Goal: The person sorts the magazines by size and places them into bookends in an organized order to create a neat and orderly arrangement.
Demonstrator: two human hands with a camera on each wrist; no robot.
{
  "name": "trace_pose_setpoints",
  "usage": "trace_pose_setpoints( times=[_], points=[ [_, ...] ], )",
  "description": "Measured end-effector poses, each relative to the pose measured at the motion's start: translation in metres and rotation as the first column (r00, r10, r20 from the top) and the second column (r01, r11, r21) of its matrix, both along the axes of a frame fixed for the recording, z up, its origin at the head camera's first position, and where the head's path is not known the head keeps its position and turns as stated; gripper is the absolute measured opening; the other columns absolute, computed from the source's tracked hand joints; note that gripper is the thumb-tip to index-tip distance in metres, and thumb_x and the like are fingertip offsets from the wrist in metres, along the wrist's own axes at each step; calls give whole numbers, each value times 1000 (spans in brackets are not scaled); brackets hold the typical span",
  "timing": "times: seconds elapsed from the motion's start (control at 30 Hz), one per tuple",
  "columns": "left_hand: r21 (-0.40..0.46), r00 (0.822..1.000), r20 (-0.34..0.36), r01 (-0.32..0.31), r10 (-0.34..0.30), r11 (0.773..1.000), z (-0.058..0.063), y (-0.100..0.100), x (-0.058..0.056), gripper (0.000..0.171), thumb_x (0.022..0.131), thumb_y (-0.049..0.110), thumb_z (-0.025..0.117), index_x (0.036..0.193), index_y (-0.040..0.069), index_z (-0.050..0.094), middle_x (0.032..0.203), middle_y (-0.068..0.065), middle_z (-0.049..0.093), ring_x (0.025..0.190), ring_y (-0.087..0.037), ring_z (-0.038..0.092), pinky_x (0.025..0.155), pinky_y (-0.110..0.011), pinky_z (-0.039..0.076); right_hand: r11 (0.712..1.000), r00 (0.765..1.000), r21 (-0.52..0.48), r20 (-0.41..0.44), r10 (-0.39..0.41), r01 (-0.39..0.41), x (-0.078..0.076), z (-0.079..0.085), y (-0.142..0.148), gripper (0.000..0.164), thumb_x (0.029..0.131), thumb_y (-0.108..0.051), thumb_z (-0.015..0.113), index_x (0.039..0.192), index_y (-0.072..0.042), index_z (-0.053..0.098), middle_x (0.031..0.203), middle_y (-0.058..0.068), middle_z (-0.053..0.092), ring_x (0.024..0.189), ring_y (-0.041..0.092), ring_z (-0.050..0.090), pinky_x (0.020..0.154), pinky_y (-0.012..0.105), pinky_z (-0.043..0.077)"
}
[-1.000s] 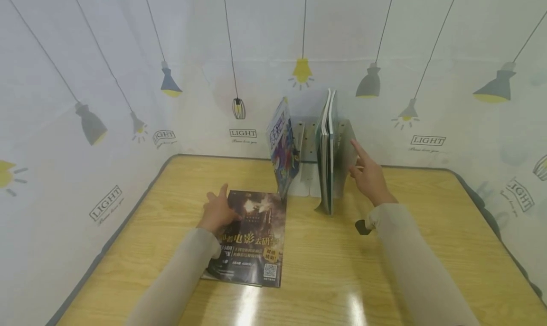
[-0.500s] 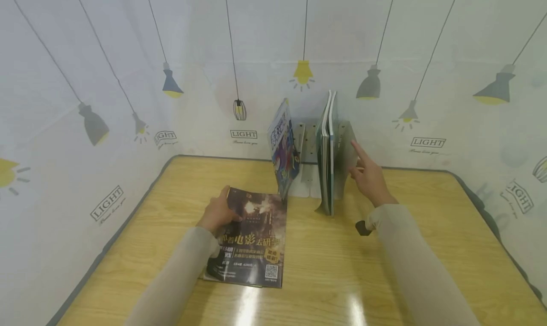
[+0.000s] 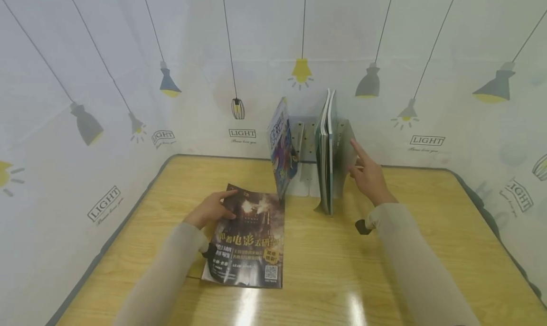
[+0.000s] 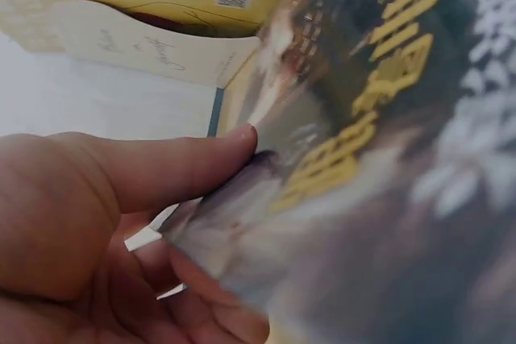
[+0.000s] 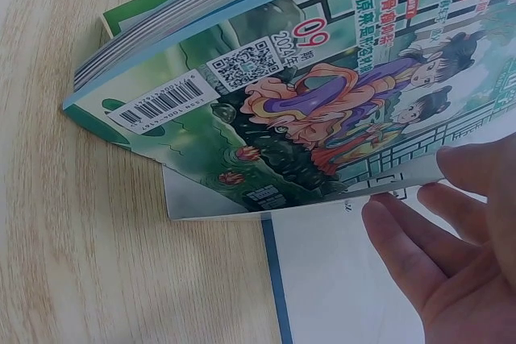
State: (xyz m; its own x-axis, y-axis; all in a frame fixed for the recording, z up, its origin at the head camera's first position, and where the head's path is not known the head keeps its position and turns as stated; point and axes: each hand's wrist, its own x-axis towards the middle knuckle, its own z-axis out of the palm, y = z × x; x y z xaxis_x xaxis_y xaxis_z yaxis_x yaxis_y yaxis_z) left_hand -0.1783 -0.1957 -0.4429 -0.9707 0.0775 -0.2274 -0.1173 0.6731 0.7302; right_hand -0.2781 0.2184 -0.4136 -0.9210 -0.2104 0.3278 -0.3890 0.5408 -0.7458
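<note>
My left hand (image 3: 210, 209) holds the left edge of a dark magazine (image 3: 256, 221) lying on the table. In the left wrist view, the thumb (image 4: 185, 163) is on its cover and the curled fingers (image 4: 181, 279) are beneath. My right hand (image 3: 371, 180) is at the right side panel of a grey metal bookend (image 3: 345, 150), index finger extended against it. Its fingertips (image 5: 379, 211) touch the panel edge in the right wrist view. Several thin magazines (image 3: 325, 160) stand upright inside that panel, the outermost cover (image 5: 322, 110) showing illustrated figures. A colourful magazine (image 3: 283, 150) stands at the bookend's left.
The wooden table (image 3: 325, 269) runs back to a pale wall cloth (image 3: 205, 88) printed with hanging lamps. Between the standing magazines there is a gap showing the bookend's perforated back and base (image 3: 299, 188). A black wrist strap piece (image 3: 363, 227) hangs below the right sleeve.
My left hand has shifted left and turned, taking the magazine's left edge between thumb and fingers; its upper left corner has lifted slightly. The right hand has stayed at the bookend.
</note>
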Motion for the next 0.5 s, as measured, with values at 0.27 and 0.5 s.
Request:
trace_pose_setpoints(
  times=[0.27,0.5],
  points=[
    [107,994,98,42,-53,993,1,-8,1,80,65,2,71,133,24,34,89,-14,59,46,-13,42,41,-25,42,1000,1000,-6,-2,2,-2,0,1,0,76,84,-2,53,132,-49,16,115,25,49,81,27,61,54,32,50],
    [231,981,186,10,-54,973,10,-7,8,77,71,-2,63,133,30,30,90,-11,58,59,-19,54,48,-35,50,1000,1000,-10,-18,11,-11,-1,-1,0,77,84,-2,53,132,-48,16,116,27,47,82,29,60,56,32,51]
  ],
)
